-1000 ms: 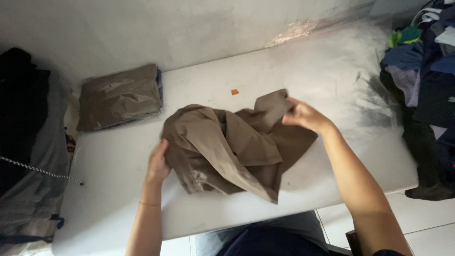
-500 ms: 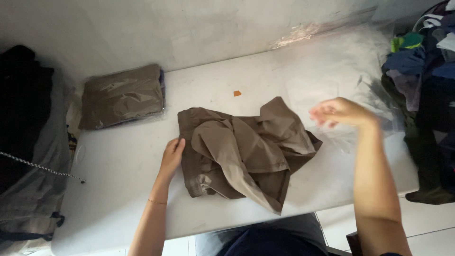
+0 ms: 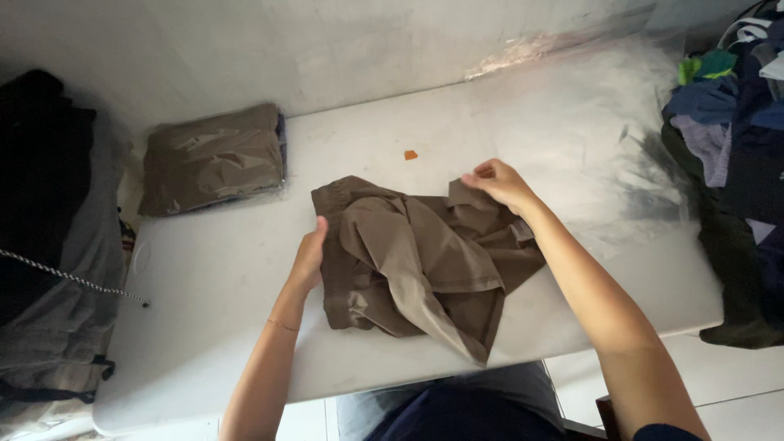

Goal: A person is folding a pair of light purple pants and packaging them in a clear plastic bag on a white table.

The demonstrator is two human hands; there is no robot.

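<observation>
A crumpled brown garment (image 3: 416,261) lies in the middle of the white table (image 3: 212,327). My left hand (image 3: 310,260) presses on its left edge, fingers curled over the waistband side. At the garment's upper right, my right hand (image 3: 500,183) pinches a fold of the brown cloth between fingers and thumb. Both forearms reach in from the bottom of the head view.
A folded brown garment in a clear plastic bag (image 3: 214,157) lies at the table's far left. A pile of mixed clothes (image 3: 735,147) is heaped at the right. Dark clothing (image 3: 41,188) hangs on the left. A small orange scrap (image 3: 411,154) lies beyond the garment.
My right hand had lifted away to the right and has come back onto the garment's upper right fold. The garment shifted slightly right; my left hand stayed on its left edge.
</observation>
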